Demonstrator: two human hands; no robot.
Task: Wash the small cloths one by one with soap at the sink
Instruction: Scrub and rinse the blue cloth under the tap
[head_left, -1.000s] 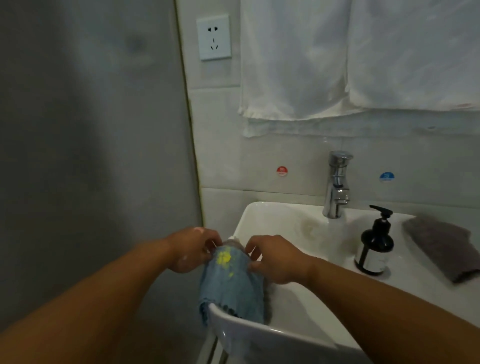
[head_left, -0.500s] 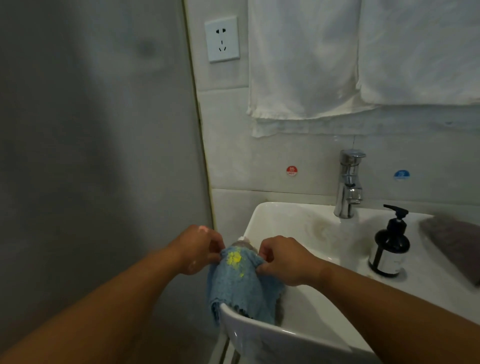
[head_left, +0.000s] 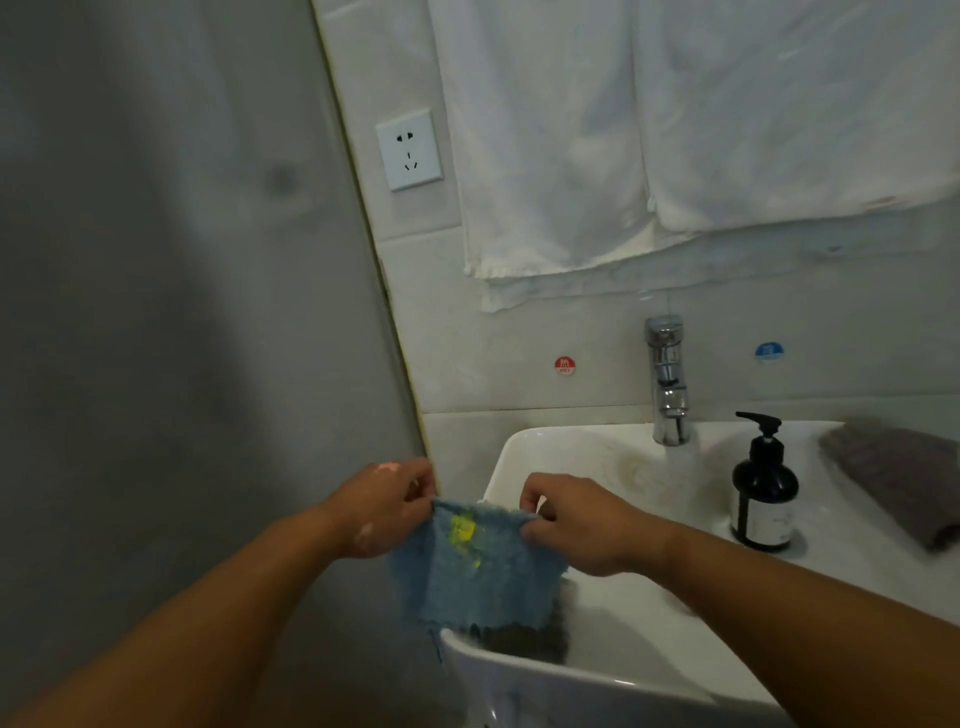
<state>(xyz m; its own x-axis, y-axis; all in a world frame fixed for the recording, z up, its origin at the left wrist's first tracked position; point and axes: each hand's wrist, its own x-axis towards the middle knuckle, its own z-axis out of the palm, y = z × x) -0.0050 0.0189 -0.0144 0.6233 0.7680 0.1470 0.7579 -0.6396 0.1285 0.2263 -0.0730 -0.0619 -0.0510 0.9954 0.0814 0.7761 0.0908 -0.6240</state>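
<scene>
A small blue cloth (head_left: 478, 577) with a yellow stain near its top hangs over the left front corner of the white sink (head_left: 524, 680). My left hand (head_left: 387, 506) pinches its upper left corner and my right hand (head_left: 582, 522) pinches its upper right corner, so the top edge is stretched flat between them. A dark cloth (head_left: 535, 636) lies in the basin just behind the blue one, mostly hidden. A dark pump bottle of soap (head_left: 763, 493) stands on the sink's right ledge. Water runs from the chrome tap (head_left: 667, 384).
A folded grey cloth (head_left: 898, 478) lies on the ledge at the far right. White towels (head_left: 675, 130) hang on the tiled wall above the tap. A wall socket (head_left: 409, 149) sits left of them. A grey wall stands close on the left.
My hands have pulled apart and spread the blue cloth wider; it was bunched narrow between them before. The view has tilted upward a little.
</scene>
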